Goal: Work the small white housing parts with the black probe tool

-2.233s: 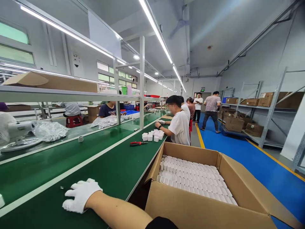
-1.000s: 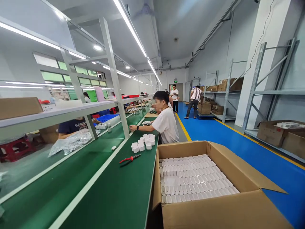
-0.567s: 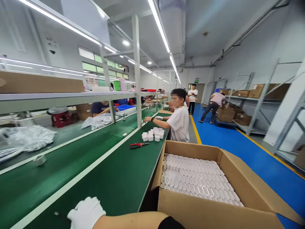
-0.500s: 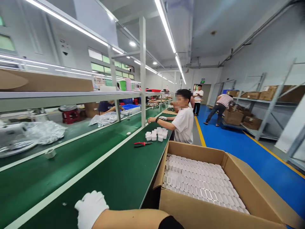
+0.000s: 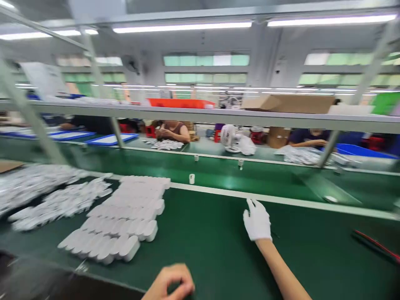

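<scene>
My right hand [image 5: 256, 220], in a white glove, reaches over the green work surface [image 5: 206, 233] near its pale edge strip. Its fingers are stretched and apart, and I see nothing in them. Bare and low in the picture, my left hand [image 5: 173, 283] has its fingers curled and the thumb close to the index finger; nothing shows in it. To its left, white rounded blocks [image 5: 125, 216] lie in several tight rows. Farther left is a pile of small white pieces [image 5: 62, 202]. A single white part [image 5: 191, 178] stands on the green strip beyond the edge.
Red-handled pliers [image 5: 376, 246] lie at the right. A shelf [image 5: 200, 113] runs across the view, carrying an orange tray [image 5: 181, 103] and a cardboard box [image 5: 287, 103]. Beyond it are a white fan [image 5: 229, 137] and seated co-workers, one by a pile [image 5: 165, 144] of white pieces.
The view has swung left, away from the carton of white blocks and the aisle. The rows of blocks and my left hand are now in view. The gloved hand appears farther right.
</scene>
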`<state>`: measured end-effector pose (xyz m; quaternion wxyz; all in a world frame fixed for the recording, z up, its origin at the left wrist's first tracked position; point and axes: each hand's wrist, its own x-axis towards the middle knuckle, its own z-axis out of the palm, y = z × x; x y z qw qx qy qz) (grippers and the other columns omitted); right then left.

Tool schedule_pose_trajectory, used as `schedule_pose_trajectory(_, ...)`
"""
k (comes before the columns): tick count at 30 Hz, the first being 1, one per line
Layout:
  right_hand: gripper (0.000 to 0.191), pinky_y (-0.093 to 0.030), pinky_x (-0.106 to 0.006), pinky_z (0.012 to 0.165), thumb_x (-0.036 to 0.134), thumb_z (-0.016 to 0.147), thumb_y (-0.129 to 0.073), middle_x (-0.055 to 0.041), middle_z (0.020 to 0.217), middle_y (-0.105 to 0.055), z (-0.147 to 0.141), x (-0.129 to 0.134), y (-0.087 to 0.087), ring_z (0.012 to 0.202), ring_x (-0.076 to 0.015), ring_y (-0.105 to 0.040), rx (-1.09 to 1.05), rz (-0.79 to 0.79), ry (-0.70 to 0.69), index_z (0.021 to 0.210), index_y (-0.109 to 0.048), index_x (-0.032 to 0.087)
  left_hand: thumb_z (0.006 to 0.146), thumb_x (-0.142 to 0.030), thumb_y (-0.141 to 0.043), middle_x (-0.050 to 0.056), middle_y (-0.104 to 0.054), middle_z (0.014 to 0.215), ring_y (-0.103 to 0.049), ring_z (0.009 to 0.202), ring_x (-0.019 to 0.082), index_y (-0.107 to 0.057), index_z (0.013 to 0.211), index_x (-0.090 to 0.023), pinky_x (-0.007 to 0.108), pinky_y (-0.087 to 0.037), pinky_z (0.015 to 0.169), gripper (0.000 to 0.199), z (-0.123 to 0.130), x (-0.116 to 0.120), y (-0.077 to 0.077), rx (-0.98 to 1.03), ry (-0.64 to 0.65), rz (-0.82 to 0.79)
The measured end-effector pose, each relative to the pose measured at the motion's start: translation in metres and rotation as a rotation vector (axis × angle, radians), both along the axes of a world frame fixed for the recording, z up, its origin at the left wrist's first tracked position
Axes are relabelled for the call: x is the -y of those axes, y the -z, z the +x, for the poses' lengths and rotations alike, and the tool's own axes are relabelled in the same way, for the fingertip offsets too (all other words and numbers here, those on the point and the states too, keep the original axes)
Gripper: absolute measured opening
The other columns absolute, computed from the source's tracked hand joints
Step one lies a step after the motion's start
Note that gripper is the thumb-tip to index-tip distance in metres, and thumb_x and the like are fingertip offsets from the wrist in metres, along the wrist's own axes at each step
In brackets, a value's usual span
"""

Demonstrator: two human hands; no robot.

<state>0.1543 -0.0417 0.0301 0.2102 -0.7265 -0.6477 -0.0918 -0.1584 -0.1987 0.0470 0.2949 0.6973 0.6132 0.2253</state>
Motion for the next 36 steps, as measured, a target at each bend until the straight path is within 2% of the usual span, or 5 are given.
schedule_pose_trajectory(6,0.037,-0.045,-0.035,0.097,0.03,0.081,-0.04,-0.0054,0.112,-0.064,0.001,-0.017,0.076,0.108,-0.0214,-0.057,-0.175,-0.045,-0.314,0.102,-0.069,0.022,0.088,-0.025,-0.05,0.015,-0.042,0.137,-0.042,0.119,0.037,-0.059,0.12,-0.02,0.053,-0.04,0.091,0.034,-0.029,-0.042,0.013,-0.633,-0.612,0.461)
schedule_pose_trajectory(12,0.035,-0.045,-0.037,0.095,0.03,0.08,-0.041,-0.0046,0.11,-0.065,0.0,-0.019,0.07,0.107,-0.0219,-0.058,-0.251,-0.056,-0.327,0.096,-0.071,0.023,0.092,-0.021,-0.042,0.014,-0.035,0.143,-0.043,0.117,0.037,-0.066,0.108,-0.02,0.051,-0.039,0.088,0.029,-0.036,-0.058,0.027,-0.743,-0.735,0.45)
schedule_pose_trajectory(22,0.03,-0.044,-0.026,0.092,0.012,0.077,-0.047,-0.0024,0.098,-0.069,-0.014,-0.007,0.045,0.096,-0.0158,-0.06,-0.394,-0.008,-0.314,0.085,-0.073,0.024,0.087,-0.03,-0.05,0.003,-0.061,0.089,-0.06,0.068,0.014,-0.061,0.071,-0.018,0.024,-0.039,0.057,0.023,0.059,-0.117,0.01,-0.349,0.095,0.256)
schedule_pose_trajectory(27,0.026,-0.046,-0.027,0.089,0.013,0.074,-0.053,-0.0005,0.097,-0.068,-0.014,-0.003,0.046,0.093,-0.0163,-0.061,-0.408,-0.009,-0.316,0.082,-0.074,0.026,0.08,-0.019,-0.058,0.003,-0.059,0.081,-0.06,0.068,0.018,-0.054,0.067,-0.016,0.025,-0.038,0.057,0.013,0.098,-0.15,0.02,-0.391,0.2,0.335)
schedule_pose_trajectory(36,0.027,-0.048,-0.03,0.086,0.009,0.073,-0.052,-0.0017,0.09,-0.069,-0.012,-0.006,0.051,0.089,-0.0179,-0.061,-0.411,0.028,-0.405,0.08,-0.073,0.025,0.076,-0.026,-0.065,0.003,-0.047,0.132,-0.062,0.089,0.019,-0.045,0.069,-0.019,0.032,-0.047,0.075,0.022,0.092,-0.161,0.045,0.048,0.19,0.281)
